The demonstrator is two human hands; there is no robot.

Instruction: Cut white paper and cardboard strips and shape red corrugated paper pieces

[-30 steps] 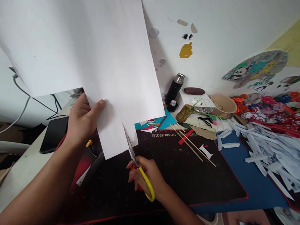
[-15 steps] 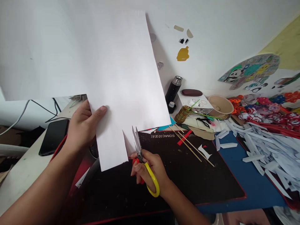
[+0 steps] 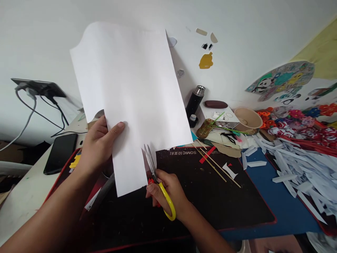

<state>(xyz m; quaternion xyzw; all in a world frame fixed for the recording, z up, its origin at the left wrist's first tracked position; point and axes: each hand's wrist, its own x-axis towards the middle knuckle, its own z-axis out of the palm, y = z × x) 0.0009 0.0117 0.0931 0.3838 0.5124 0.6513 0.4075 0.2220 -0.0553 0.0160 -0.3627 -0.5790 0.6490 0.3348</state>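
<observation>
White is the wide, smooth wall (image 3: pixel 231 21) which we see at the back. Before it lies a flat black, red-edged mat (image 3: pixel 205 203). Above this mat we find the large white sheet of paper (image 3: pixel 139 88), raised in the air; it curves at its upper left, and a narrower part hangs at the bottom. At the far right we notice a loose heap of white paper strips (image 3: pixel 310 172).

The person's left hand (image 3: pixel 101 142) pinches the sheet at its left edge, the thumb on the front and the fingers curled behind. The right hand (image 3: pixel 168 191) is closed around the handles, one yellow and one red, of the steel-bladed scissors (image 3: pixel 153 172). Their blades stand slightly apart, at a slit in the lower sheet; whether they touch the paper, we cannot tell. To the right, on the mat, we see two thin wooden sticks (image 3: pixel 220 168) and, just beside them, a small, pointed white scrap (image 3: pixel 229 171).
</observation>
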